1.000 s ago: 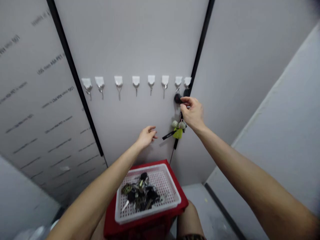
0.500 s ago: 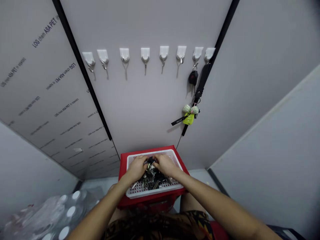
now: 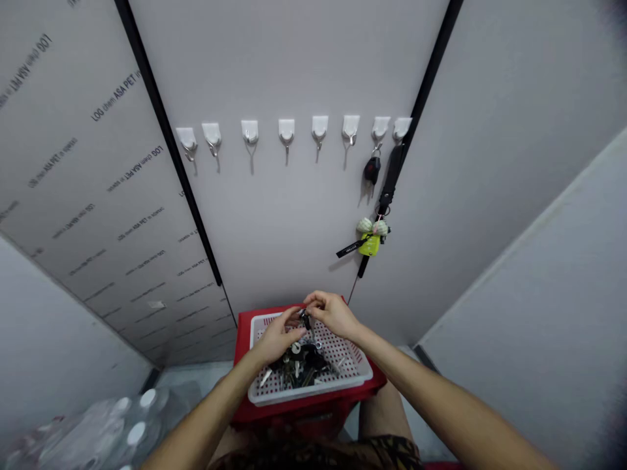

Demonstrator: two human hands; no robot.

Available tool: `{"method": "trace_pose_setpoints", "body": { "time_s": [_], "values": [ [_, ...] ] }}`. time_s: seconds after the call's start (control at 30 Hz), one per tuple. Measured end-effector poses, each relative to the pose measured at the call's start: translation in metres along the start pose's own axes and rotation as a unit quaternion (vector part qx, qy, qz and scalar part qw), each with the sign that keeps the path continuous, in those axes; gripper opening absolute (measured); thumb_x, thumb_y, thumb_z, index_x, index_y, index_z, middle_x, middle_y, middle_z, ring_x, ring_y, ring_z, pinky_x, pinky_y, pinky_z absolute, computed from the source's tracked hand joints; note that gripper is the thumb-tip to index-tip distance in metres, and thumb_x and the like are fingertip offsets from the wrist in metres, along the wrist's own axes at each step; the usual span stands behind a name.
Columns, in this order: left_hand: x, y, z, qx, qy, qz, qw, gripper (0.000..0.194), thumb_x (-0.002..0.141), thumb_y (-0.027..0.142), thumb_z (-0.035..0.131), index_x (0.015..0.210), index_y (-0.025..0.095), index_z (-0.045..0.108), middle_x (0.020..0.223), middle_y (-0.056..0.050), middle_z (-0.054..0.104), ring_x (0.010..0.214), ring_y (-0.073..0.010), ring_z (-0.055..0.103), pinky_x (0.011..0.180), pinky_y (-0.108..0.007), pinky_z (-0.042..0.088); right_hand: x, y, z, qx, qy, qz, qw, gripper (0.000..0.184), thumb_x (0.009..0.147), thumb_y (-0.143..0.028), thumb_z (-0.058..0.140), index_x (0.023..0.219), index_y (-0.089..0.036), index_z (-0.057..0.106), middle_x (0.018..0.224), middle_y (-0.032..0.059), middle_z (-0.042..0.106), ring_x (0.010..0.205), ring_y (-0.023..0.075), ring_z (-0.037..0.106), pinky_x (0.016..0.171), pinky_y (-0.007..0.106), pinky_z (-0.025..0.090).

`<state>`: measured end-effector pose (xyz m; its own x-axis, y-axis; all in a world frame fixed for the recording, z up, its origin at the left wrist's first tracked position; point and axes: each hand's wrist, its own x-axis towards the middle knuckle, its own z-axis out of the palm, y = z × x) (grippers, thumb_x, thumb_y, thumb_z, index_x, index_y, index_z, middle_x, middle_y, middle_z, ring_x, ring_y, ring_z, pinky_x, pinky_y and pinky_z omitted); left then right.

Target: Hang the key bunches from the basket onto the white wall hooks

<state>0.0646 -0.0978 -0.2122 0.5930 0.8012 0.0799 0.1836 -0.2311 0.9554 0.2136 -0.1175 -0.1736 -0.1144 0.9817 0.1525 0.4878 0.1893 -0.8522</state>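
Above the far side of a white plastic basket (image 3: 360, 378), my right hand (image 3: 336, 316) pinches a small bunch of keys (image 3: 306, 318) with dark and shiny parts. My left hand (image 3: 278, 338) is just left of that bunch, thumb and fingers apart, close to it without a visible grip. Beneath both hands, a pile of loose keys (image 3: 308, 362), some with black heads, lies in the basket's left and middle part. The basket rests on a red stool-like support (image 3: 243, 326).
A row of white adhesive hooks (image 3: 287, 128) runs along the wall. On the rightmost ones hang a black car key (image 3: 371, 171) and a black strap (image 3: 392, 176) with a yellow-green fob (image 3: 369, 245). Capped plastic bottles (image 3: 137, 434) stand at lower left.
Both hands have come up out of the key pile, the right one now lifting a small bunch. My left hand's fingers have spread. The view has shifted slightly, and more of the basket floor shows.
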Motion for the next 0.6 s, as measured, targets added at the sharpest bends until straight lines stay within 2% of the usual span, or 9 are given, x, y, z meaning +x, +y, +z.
{"method": "trace_pose_setpoints", "body": {
  "time_s": [0.07, 0.13, 0.2, 0.27, 0.33, 0.4, 0.6],
  "values": [
    [0.005, 0.008, 0.001, -0.053, -0.004, -0.001, 0.999, 0.042, 0.062, 0.022, 0.048, 0.102, 0.012, 0.039, 0.094, -0.008, 0.052, 0.085, -0.0140, 0.048, 0.076, -0.027, 0.036, 0.001, -0.009, -0.008, 0.054, -0.018, 0.003, 0.998, 0.014, 0.061, -0.016, 0.044, 0.075, -0.015, 0.047, 0.060, -0.0015, 0.055, 0.053, 0.0072, 0.048, 0.052, 0.019, 0.036],
    [0.011, 0.019, 0.001, -0.058, 0.009, 0.008, 0.998, 0.034, 0.061, 0.020, 0.049, 0.093, 0.011, 0.045, 0.088, -0.007, 0.054, 0.081, -0.0141, 0.048, 0.074, -0.027, 0.036, 0.002, -0.018, -0.016, 0.090, -0.034, 0.000, 0.995, 0.016, 0.060, -0.016, 0.046, 0.077, -0.015, 0.046, 0.060, -0.0021, 0.055, 0.052, 0.0069, 0.047, 0.052, 0.019, 0.037],
    [0.016, 0.032, -0.001, -0.061, 0.012, 0.023, 0.998, 0.024, 0.059, 0.019, 0.051, 0.082, 0.012, 0.050, 0.080, -0.004, 0.055, 0.077, -0.0134, 0.048, 0.073, -0.027, 0.035, 0.003, -0.027, -0.025, 0.099, -0.040, -0.013, 0.994, 0.018, 0.060, -0.017, 0.046, 0.078, -0.015, 0.046, 0.059, -0.0026, 0.054, 0.052, 0.0068, 0.047, 0.052, 0.019, 0.037],
    [0.024, 0.050, -0.004, -0.092, -0.003, 0.037, 0.995, 0.018, 0.059, 0.019, 0.051, 0.075, 0.012, 0.050, 0.074, -0.002, 0.055, 0.071, -0.0117, 0.048, 0.069, -0.025, 0.036, 0.007, -0.037, -0.037, 0.080, -0.020, -0.039, 0.996, 0.016, 0.061, -0.017, 0.046, 0.077, -0.015, 0.047, 0.059, -0.0025, 0.053, 0.053, 0.0070, 0.047, 0.054, 0.020, 0.038],
    [0.035, 0.073, -0.008, -0.125, -0.008, 0.045, 0.991, 0.015, 0.060, 0.018, 0.050, 0.073, 0.012, 0.049, 0.067, 0.000, 0.054, 0.063, -0.0094, 0.048, 0.063, -0.023, 0.037, 0.015, -0.051, -0.054, 0.040, 0.030, -0.071, 0.996, 0.012, 0.061, -0.017, 0.046, 0.073, -0.015, 0.049, 0.059, -0.0020, 0.053, 0.054, 0.0072, 0.047, 0.054, 0.020, 0.038],
    [0.049, 0.105, -0.012, -0.132, 0.011, 0.054, 0.990, 0.013, 0.061, 0.017, 0.049, 0.073, 0.012, 0.049, 0.062, 0.002, 0.051, 0.055, -0.0071, 0.047, 0.056, -0.021, 0.037, 0.025, -0.069, -0.075, 0.003, 0.094, -0.097, 0.991, 0.009, 0.060, -0.018, 0.047, 0.068, -0.014, 0.050, 0.057, -0.0020, 0.051, 0.052, 0.0071, 0.046, 0.052, 0.020, 0.037],
    [0.093, 0.210, -0.022, -0.141, 0.067, 0.091, 0.984, 0.008, 0.067, 0.015, 0.042, 0.072, 0.012, 0.047, 0.056, 0.002, 0.050, 0.042, -0.0035, 0.044, 0.044, -0.017, 0.032, 0.064, -0.133, -0.141, -0.016, 0.264, -0.159, 0.951, 0.010, 0.057, -0.020, 0.049, 0.064, -0.013, 0.049, 0.052, -0.0022, 0.050, 0.044, 0.0063, 0.045, 0.046, 0.020, 0.038]
  ]
}}
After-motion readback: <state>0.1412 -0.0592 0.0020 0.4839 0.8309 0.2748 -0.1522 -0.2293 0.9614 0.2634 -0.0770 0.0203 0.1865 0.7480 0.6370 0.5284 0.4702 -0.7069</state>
